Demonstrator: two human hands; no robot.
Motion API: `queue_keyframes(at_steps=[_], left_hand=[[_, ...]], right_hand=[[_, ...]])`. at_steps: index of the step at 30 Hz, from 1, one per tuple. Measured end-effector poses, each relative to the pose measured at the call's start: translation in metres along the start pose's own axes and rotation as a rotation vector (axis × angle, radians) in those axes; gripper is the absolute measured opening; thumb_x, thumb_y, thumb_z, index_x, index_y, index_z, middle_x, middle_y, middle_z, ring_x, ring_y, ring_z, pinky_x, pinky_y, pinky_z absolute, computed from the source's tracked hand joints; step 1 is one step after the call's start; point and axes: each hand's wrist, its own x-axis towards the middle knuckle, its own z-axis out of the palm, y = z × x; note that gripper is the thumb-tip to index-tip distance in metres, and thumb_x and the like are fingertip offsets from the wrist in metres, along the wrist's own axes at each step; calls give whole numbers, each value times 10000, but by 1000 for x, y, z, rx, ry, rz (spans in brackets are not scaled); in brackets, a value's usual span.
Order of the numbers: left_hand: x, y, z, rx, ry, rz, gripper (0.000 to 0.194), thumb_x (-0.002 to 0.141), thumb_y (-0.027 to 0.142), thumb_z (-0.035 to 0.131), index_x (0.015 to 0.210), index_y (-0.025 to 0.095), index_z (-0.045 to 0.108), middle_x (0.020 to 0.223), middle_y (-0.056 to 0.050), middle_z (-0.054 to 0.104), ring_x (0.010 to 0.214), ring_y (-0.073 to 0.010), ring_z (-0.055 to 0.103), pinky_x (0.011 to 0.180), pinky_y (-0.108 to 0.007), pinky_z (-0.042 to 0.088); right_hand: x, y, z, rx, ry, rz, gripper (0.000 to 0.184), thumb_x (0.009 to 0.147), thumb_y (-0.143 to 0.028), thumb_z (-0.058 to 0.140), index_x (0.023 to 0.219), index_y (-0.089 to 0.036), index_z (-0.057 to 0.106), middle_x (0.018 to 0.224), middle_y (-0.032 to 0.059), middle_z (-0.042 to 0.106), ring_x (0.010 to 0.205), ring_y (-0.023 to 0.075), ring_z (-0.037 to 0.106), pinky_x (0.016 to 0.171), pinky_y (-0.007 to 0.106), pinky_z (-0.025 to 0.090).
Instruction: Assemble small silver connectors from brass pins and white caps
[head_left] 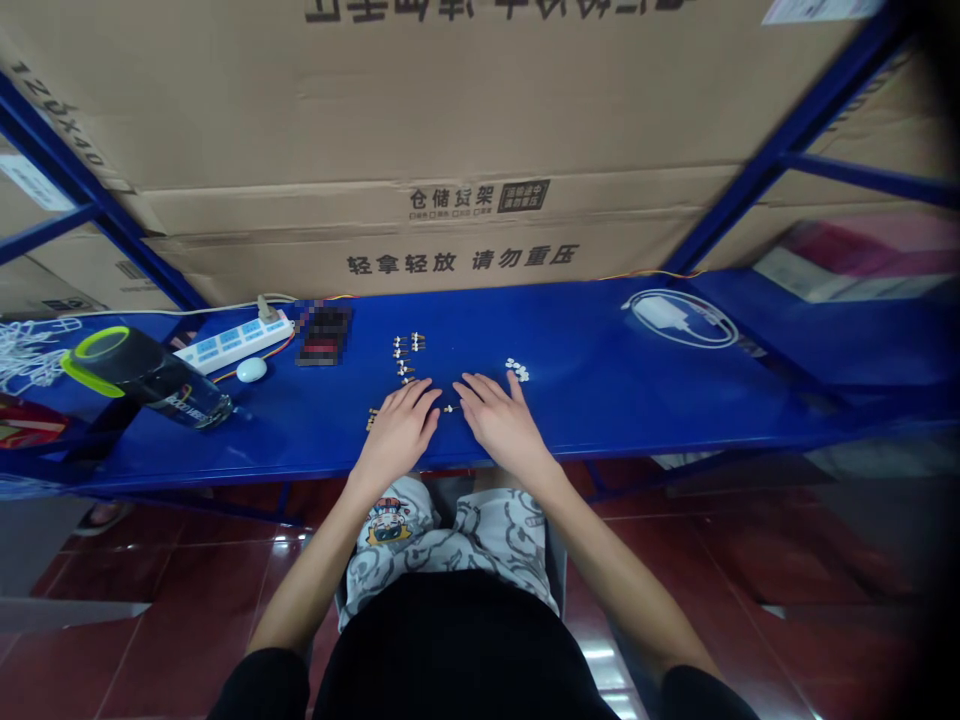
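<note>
My left hand (400,425) lies palm down near the front edge of the blue tabletop (570,330), fingers stretched forward. Opposite it, my right hand (501,418) rests the same way, fingers extended. Between them is one small white-and-brass piece (450,408); I cannot tell whether a fingertip touches it. Several similar pieces (399,354) stand in short rows beyond my left hand. A few brass-coloured bits (372,418) show at that hand's outer side, partly covered. Beyond my right fingertips lies a cluster of small white parts (517,370).
At the left are a dark bottle (161,375) with a green loop, a white power strip (234,343), a white oval object (251,370) and a blurred-out dark item (324,335). A coiled white cable (679,316) lies right. Cardboard boxes (450,120) and blue shelf posts rise behind.
</note>
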Motion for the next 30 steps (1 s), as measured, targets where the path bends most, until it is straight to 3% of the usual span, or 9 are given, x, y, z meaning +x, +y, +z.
queue_keyframes(at_steps=[4,8,15,22,26,30], left_hand=[[0,0,0,-2,-3,1,376,1088,291,391,1400,176,567,1522,-103,534,1419,-272,479,1183,-450,398],[0,0,0,-1,3,-2,375,1086,295,388,1394,182,571,1515,-100,539,1417,-275,483,1181,-452,400],[0,0,-1,-10,-2,-6,377,1086,289,389,1396,176,571,1516,-107,538,1420,-266,479,1184,-452,398],[0,-1,0,-16,13,3,384,1087,290,376,1398,177,571,1510,-107,543,1412,-271,487,1174,-463,411],[0,-2,0,-38,16,-20,390,1083,260,350,1395,210,578,1514,-78,547,1404,-260,502,1159,-459,435],[3,-3,0,-27,35,-60,391,1069,243,367,1392,194,583,1511,-82,550,1409,-272,492,1177,-468,415]], right_hand=[[-2,-5,-1,7,38,29,403,1059,-228,371,1348,-202,650,1412,151,649,1316,320,589,1207,754,121],[0,-1,-1,48,17,41,399,1059,-246,375,1350,-219,647,1423,136,640,1340,307,563,1197,701,260],[1,0,0,127,25,10,428,1041,-210,371,1359,-178,656,1435,136,625,1338,277,574,1183,498,428],[2,10,-5,315,123,32,535,956,-61,322,1369,-188,638,1446,116,609,1355,236,547,1144,448,469],[4,23,-14,193,186,103,437,972,-111,376,1227,-201,719,1287,116,706,1201,291,626,1033,506,493],[3,26,-19,59,181,124,330,1020,-238,449,1181,-225,737,1209,106,745,1131,309,639,935,481,472]])
